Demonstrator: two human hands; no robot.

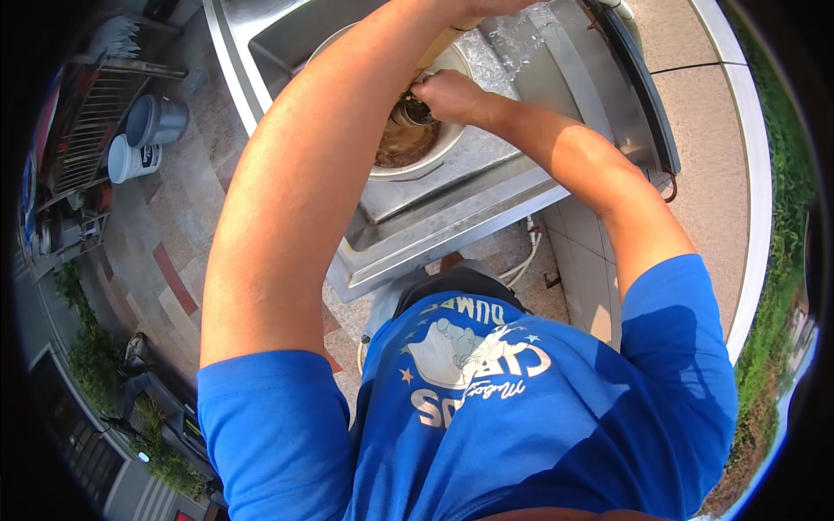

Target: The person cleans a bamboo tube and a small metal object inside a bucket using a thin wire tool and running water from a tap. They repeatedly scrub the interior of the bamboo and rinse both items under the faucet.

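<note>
My left hand [503,6] is at the top edge, mostly cut off by the frame; what it holds cannot be told. Below it, a yellowish long object [444,47] slants down behind my left forearm. My right hand [449,96] is a fist at this object's lower end, its fingers curled around something there. Beside the fist is a rounded, metallic-looking rim [415,112] with dark brown contents. Under it, a round pale basin [456,138] holds brown liquid [405,142]. The basin sits in a stainless steel sink [449,189]. My left arm hides part of the basin.
Water [521,36] splashes in the sink at the upper right. A dark-edged panel [642,98] borders the sink's right side. White hoses [521,267] hang below. A grey bucket [169,120] and a white bucket [137,161] stand on the tiled floor, near a metal rack [85,143].
</note>
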